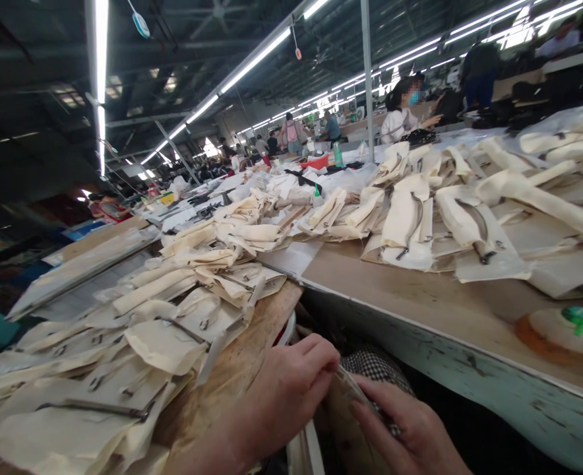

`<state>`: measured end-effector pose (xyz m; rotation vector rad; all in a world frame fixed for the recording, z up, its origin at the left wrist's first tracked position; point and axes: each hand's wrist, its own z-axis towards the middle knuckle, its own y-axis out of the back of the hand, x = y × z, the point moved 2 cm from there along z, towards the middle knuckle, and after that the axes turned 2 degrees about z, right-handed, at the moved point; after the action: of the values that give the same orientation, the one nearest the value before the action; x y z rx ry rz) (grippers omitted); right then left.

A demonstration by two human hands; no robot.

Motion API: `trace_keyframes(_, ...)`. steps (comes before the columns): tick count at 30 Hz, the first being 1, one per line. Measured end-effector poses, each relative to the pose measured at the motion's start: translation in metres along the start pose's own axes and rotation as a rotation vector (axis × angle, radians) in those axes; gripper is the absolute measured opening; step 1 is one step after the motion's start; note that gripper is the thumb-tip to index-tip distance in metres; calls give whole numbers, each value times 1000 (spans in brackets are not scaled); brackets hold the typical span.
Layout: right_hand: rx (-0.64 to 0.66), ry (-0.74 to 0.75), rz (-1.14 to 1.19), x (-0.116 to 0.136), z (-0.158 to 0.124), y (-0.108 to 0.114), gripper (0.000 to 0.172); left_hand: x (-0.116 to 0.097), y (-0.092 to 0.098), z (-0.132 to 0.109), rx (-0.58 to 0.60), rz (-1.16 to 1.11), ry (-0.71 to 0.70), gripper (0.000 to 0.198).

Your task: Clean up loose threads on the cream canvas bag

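Note:
Over my lap, my left hand (299, 376) has its fingers curled and pinched on the upper edge of a beige flat piece (343, 425). My right hand (405, 429) grips the same piece along its right edge, thumb on the near face. Much of the piece is hidden by the hands and the shade below the table edge. A black-and-white checked cloth (373, 365) shows just behind it. To the left of my left hand, cream panels with dark curved handles (93, 406) lie in an overlapping heap on a worn wooden board (242, 369).
More cream panels with dark handles (413, 224) cover the brown tabletop (351, 277) ahead and right. A bottle with amber liquid and a green top (558, 333) lies near the right edge. A white container rim (311, 442) sits below my hands. A masked co-worker (403, 119) sits beyond.

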<state>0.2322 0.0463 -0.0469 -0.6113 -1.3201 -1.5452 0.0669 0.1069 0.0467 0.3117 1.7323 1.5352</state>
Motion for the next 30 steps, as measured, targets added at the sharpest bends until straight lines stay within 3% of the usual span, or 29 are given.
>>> trace_keyframes(9,-58,81,-103,3,-2,-2,31,-6,-3,-6,-54,264,-184,11)
trace_keyframes(16,-71,67,-63,6,-3,-2,28,-7,3,-2,-144,266,-228,9)
trace_keyframes(21,-80,36,-23,5,-2,-4,28,-2,1,-1,-87,236,-222,11)
trace_keyframes(30,-50,-41,34,5,-1,-6,29,-2,5,2,9,212,-338,11)
